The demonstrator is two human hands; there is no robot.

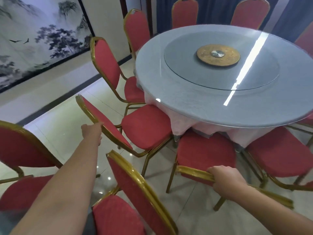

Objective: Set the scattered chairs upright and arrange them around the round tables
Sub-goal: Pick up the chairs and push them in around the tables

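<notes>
A round table (177, 99) with a glass turntable (186, 65) and a pink cloth stands at the upper right. Red padded chairs with gold frames ring it. My left hand (92, 132) grips the gold back rim of one upright chair (145, 126) at the table's near-left edge. My right hand (225, 181) grips the gold top rail of another chair (205, 154), whose seat points under the table. Two more upright chairs (108, 65) (137, 29) stand along the table's left side.
Two chairs (135, 200) (22, 150) stand close to me at the lower left, away from the table. Another chair (277, 155) sits at the table's right. Further chairs (184, 14) stand behind the table before blue curtains. A landscape painting (33, 39) covers the left wall.
</notes>
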